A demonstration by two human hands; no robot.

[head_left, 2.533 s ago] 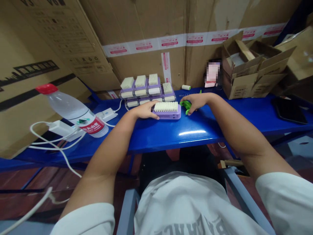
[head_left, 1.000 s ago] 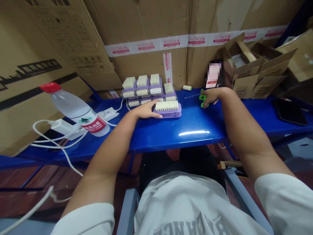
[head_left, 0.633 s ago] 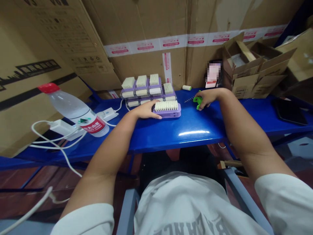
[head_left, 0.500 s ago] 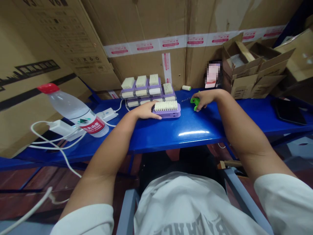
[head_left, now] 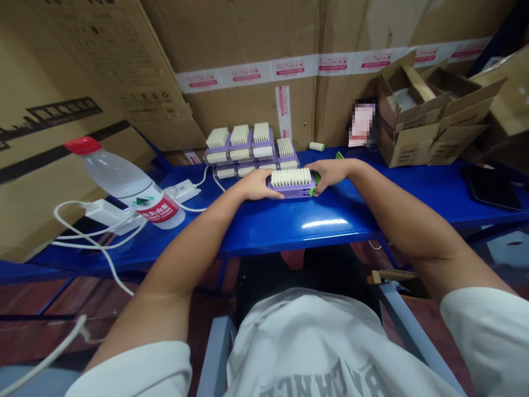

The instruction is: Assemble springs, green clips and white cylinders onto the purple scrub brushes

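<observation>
Right hand (head_left: pixel 330 173) across to the purple-based bristle brush (head_left: pixel 291 184), left hand (head_left: pixel 260 184) alongside.

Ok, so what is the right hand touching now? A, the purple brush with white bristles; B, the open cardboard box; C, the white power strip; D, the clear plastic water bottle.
A: the right hand rests on the end of the purple plastic brush with white bristles.

A purple-backed brush (head_left: pixel 291 183), cream bristles upward, lying flat
</observation>
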